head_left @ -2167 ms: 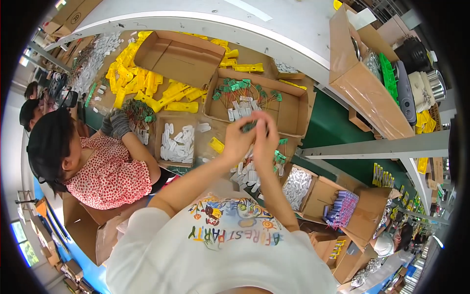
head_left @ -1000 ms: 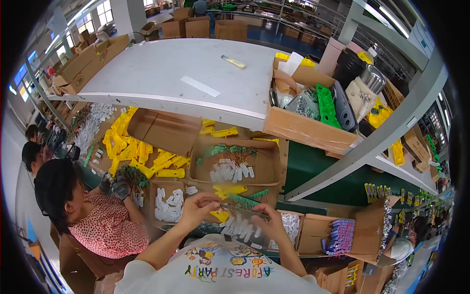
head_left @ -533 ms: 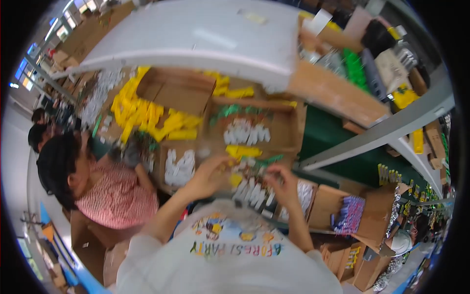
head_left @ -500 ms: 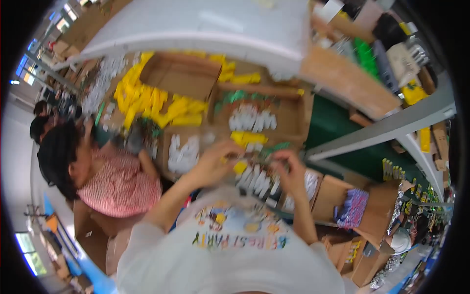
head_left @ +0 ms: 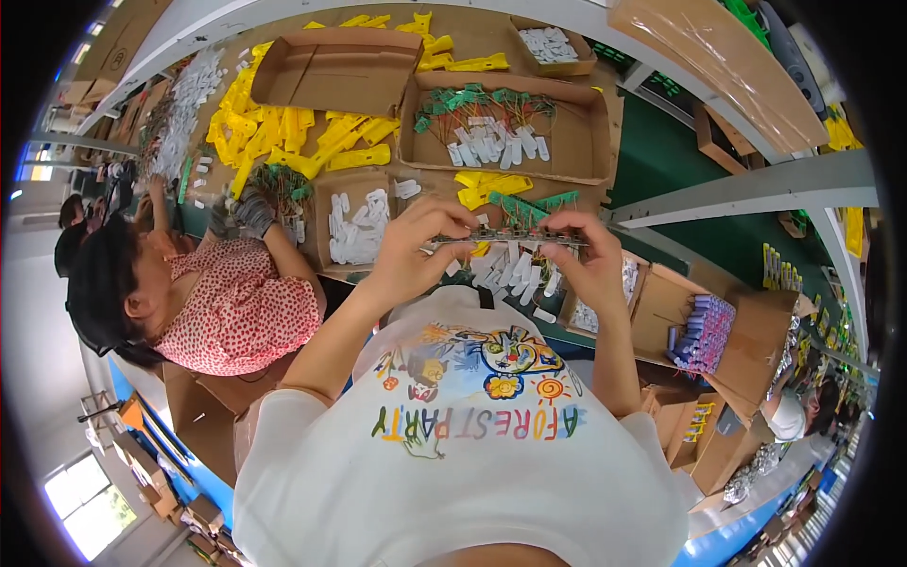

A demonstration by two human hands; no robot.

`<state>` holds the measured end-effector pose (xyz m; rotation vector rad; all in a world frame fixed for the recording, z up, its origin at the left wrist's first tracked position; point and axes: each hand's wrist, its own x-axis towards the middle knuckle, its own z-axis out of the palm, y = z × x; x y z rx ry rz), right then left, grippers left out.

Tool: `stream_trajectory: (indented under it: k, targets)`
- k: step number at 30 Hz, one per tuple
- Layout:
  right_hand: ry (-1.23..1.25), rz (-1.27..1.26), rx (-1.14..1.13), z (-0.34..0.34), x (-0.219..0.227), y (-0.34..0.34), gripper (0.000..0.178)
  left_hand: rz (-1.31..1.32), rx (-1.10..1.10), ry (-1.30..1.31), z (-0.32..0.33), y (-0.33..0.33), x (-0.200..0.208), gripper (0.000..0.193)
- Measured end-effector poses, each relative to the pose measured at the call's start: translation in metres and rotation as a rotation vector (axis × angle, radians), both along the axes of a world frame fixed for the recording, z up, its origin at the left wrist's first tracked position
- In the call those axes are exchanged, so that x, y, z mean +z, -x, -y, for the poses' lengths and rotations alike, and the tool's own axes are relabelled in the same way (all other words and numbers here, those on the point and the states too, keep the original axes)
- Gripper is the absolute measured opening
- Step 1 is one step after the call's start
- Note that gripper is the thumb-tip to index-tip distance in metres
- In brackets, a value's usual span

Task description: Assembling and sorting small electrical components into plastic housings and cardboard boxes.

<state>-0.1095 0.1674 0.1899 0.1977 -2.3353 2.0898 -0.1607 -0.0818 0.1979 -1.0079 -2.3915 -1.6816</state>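
Observation:
A thin, dark strip of circuit boards (head_left: 505, 236) stretches level between my hands, seen nearly edge-on. My left hand (head_left: 420, 248) pinches its left end between thumb and fingers. At the other end, the thumb and fingers of my right hand (head_left: 590, 260) close on it. Just beyond the strip lie green circuit board strips (head_left: 534, 203) and a few yellow plastic pieces (head_left: 487, 186). Under and in front of it, white plastic pieces (head_left: 518, 272) with wires lie in a loose pile. What the fingers cover of the strip is hidden.
Beyond, a cardboard tray (head_left: 406, 128) holds green boards wired to white pieces. Yellow plastic parts (head_left: 283, 132) surround another cardboard tray (head_left: 331, 38). White pieces fill a box (head_left: 326, 213) at left. A gloved co-worker (head_left: 241, 312) sits left; a box of purple cylinders (head_left: 704, 331) stands right.
The view has tilted and sharpened, so the table's contents sit higher. My hands have come up a little, and the strip now shows clearly between them.

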Motion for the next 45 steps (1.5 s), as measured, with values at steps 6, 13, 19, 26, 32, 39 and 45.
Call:
stream_trajectory:
  k: [6,13,19,26,32,39,45]
  targets:
    - [-0.228,-0.169,0.086,0.002,0.019,0.002,0.02,0.007,-0.021,0.07,0.0,-0.001,0.004,0.021]
    - [-0.356,-0.138,0.243,-0.005,0.018,0.008,0.025,-0.013,-0.215,0.14,-0.013,0.004,0.025,0.029]
    - [-0.023,-0.049,0.03,-0.009,-0.004,0.0,0.041,-0.022,-0.299,0.206,0.002,0.008,0.018,0.035]
    - [-0.053,-0.137,-0.02,-0.01,-0.006,0.0,0.029,-0.007,-0.215,0.212,0.003,0.003,0.014,0.034]
    - [-0.237,-0.209,0.115,-0.007,0.009,0.002,0.022,0.028,-0.216,0.187,0.009,0.007,0.013,0.035]
    - [0.32,0.144,0.176,0.011,0.008,0.003,0.02,0.77,-0.353,-0.21,0.004,0.005,0.012,0.034]
    - [0.22,0.22,0.105,0.019,0.007,0.008,0.02,1.002,-0.288,-0.361,-0.01,0.004,-0.001,0.026]
